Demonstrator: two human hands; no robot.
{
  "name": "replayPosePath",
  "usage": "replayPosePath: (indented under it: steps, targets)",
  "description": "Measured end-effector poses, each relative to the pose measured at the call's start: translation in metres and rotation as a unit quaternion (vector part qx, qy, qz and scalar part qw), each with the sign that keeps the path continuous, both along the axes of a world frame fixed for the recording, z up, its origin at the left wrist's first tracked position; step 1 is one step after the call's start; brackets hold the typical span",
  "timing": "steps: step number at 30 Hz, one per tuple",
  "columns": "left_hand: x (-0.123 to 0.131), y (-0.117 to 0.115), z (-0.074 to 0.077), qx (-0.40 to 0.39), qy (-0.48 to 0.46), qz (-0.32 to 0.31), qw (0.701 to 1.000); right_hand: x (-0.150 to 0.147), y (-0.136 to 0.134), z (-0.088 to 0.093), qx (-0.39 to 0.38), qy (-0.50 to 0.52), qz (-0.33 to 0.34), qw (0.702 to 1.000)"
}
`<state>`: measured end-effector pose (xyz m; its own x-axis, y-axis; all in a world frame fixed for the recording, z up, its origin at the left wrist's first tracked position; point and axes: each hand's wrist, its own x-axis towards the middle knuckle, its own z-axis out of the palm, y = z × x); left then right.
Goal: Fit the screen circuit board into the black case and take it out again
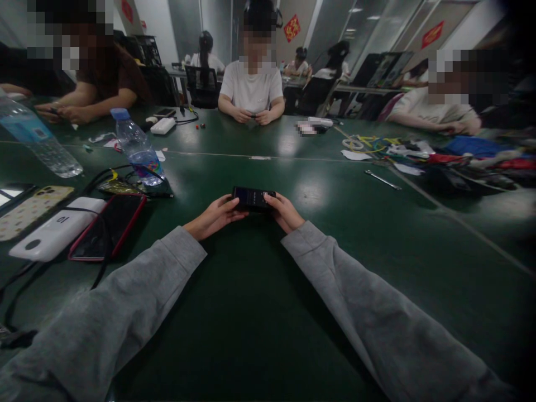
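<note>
A black phone (253,200) lies sideways between my two hands, with small pale marks on its dark face. My left hand (215,216) grips its left end, thumb on top and fingers underneath. The right end is held by my right hand (286,212), whose thumb presses on the face near the corner. Fingers of the right hand are mostly hidden behind the phone. Both forearms, in grey sleeves, reach forward over the green table (251,312).
At left lie a red-edged phone (119,226), a white power bank (56,229), a patterned phone case (36,212) and cables. Two water bottles (140,148) stand behind them. A wrench (382,180) and a heap of cables (389,146) lie at right. Several people sit around.
</note>
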<state>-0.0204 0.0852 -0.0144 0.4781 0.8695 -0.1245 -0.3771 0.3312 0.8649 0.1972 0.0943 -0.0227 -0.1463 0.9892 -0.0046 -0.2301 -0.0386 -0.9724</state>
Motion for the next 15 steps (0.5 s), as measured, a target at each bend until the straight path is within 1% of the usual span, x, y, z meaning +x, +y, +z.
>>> replayPosePath:
  steps: [3, 9, 15]
  targets:
    - [-0.0015, 0.0001, -0.0009, 0.009, 0.012, 0.000, 1.000, -0.0008, -0.0001, 0.0008, 0.010, 0.013, -0.015, 1.000]
    - [-0.0036, 0.0004, -0.0034, 0.021, 0.071, 0.017, 0.997, 0.0005, -0.0002, 0.0004, 0.042, -0.021, 0.009, 0.999]
    - [-0.0028, -0.0047, 0.0035, 0.025, 0.093, 0.029, 0.995, 0.0041, 0.0011, -0.0033, 0.046, -0.057, 0.023, 0.997]
